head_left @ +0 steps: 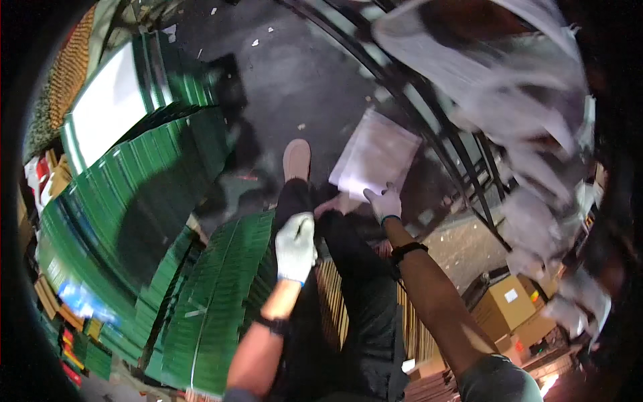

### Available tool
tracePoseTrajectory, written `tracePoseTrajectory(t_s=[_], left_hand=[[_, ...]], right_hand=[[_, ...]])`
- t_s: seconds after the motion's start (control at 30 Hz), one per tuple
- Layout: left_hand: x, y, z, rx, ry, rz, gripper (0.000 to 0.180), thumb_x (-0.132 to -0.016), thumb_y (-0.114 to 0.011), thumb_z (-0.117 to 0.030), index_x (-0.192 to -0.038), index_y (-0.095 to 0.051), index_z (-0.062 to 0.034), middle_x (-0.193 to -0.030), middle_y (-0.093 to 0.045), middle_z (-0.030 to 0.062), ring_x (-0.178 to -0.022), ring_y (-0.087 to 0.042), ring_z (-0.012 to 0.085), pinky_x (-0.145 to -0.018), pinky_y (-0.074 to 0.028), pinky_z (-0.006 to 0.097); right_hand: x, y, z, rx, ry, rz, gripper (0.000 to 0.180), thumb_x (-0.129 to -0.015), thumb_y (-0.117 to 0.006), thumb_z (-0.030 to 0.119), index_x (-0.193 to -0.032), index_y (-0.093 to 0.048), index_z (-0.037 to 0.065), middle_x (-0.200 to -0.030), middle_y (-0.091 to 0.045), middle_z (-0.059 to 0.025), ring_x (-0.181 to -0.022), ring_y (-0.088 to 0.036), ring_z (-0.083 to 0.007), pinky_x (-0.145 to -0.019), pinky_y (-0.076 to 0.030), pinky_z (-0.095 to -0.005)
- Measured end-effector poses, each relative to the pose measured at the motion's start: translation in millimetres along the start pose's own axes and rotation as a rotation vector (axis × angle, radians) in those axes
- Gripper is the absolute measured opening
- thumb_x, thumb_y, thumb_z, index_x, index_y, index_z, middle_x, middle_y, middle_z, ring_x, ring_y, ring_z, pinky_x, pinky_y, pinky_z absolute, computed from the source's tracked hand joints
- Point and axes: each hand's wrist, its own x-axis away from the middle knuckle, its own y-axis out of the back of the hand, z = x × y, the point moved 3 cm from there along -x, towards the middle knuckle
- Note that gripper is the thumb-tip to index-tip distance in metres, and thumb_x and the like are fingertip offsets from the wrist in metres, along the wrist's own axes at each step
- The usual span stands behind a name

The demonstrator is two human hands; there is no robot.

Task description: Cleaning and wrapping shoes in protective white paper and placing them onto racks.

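So the flat whitish sheet, maybe a few layers, is out over the dark floor in front of the person's knees, covering part of one foot. Can't tell if its far end touches down. The gloved right hand has its grip closed on the near edge, thumb on top, probably so the rest can hang out flat and uncreased. The gloved left hand is curled in a loose fist over the thigh, nothing visible in it, guessing it's just kept clear. Left of the legs there's a ridged green stack and a bigger green pile, likely stacked close to save room. Over right: a black metal frame, crumpled translucent plastic and a cardboard box.
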Motion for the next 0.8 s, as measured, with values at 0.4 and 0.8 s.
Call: tracePoseTrajectory(t_s=[0.4, 0.8], left_hand=[[-73, 19, -26, 0.264, 0.255, 0.060, 0.026, -0.110, -0.058, -0.011, -0.126, -0.070, 0.0063, -0.065, -0.061, 0.0054, -0.050, -0.057, 0.0122, -0.048, -0.045, 0.028], [-57, 33, -17, 0.077, -0.240, -0.025, 0.059, -0.106, -0.070, -0.015, -0.158, -0.048, 0.0029, -0.141, -0.064, 0.0178, -0.128, -0.064, 0.0250, -0.112, -0.052, 0.037]], right_hand=[[-316, -123, 100, -0.193, -0.874, -0.487, 0.068, -0.097, -0.069, 0.055, -0.133, -0.067, -0.002, -0.142, -0.069, -0.0139, -0.126, -0.068, -0.0258, -0.107, -0.054, -0.0403], [24, 7, 113, -0.478, 0.430, -0.013, 0.018, -0.085, -0.076, 0.010, -0.099, -0.070, 0.000, -0.084, -0.070, -0.0127, -0.080, -0.066, -0.0156, -0.075, -0.055, -0.0363]])
